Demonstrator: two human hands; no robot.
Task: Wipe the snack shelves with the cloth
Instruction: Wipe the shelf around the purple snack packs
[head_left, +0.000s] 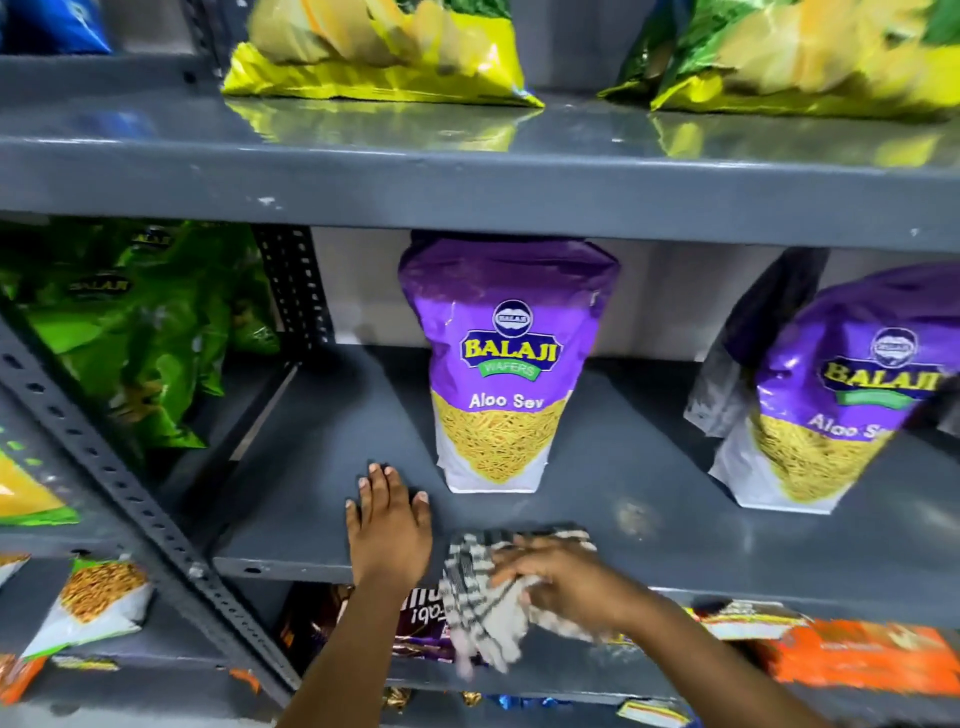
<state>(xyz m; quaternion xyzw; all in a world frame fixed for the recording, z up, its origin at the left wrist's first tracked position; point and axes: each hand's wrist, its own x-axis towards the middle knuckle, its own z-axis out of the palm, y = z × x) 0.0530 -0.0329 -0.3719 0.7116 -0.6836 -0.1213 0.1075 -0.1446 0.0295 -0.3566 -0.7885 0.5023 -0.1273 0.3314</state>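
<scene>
The right hand (566, 582) has its fingers closed on the striped cloth (488, 597) at the front edge of the middle shelf (322, 467). The left hand (387, 525) lies flat, fingers spread. A pale smudge (631, 514) remains; wiping appears at an early stage.

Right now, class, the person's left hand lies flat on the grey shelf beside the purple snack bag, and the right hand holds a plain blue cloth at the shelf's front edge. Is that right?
Not quite. The head view shows the cloth is striped black and white, not plain blue. The rest stands: left hand flat on the grey shelf beside the purple snack bag, right hand holding the cloth at the front edge.
</scene>
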